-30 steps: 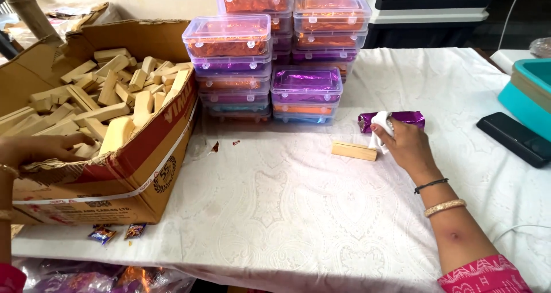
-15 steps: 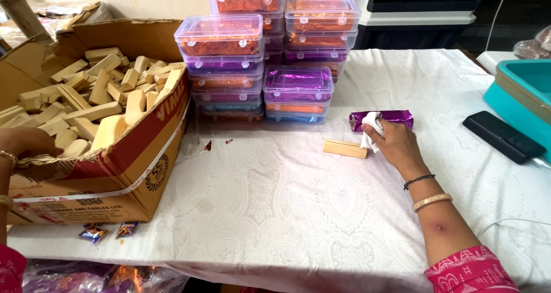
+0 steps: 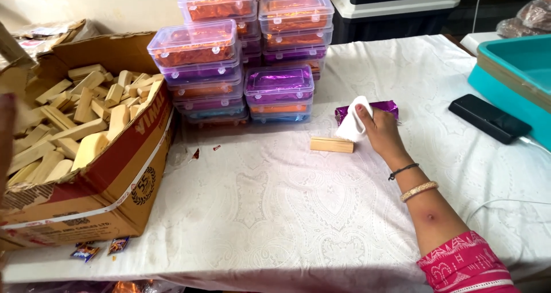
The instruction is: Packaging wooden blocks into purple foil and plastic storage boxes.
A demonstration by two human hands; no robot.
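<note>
My right hand (image 3: 380,133) rests on the white tablecloth and grips a white cloth (image 3: 351,126), pressed against the near end of a purple foil-wrapped block (image 3: 383,106). A bare wooden block (image 3: 332,145) lies just left of that hand, apart from it. My left hand (image 3: 6,133) shows only as a blurred strip at the far left edge, above the open cardboard box (image 3: 115,184) that is full of loose wooden blocks (image 3: 80,115). Whether that hand holds anything is hidden.
Stacks of clear plastic boxes (image 3: 241,57) holding orange and purple foil stand at the back centre. A black phone (image 3: 488,118) and a teal tub (image 3: 516,69) lie at the right. Small candy wrappers (image 3: 94,249) sit by the box's front corner.
My left hand has lifted off the blocks in the box and drawn toward the left edge. My right hand has bunched the white cloth higher against the purple block.
</note>
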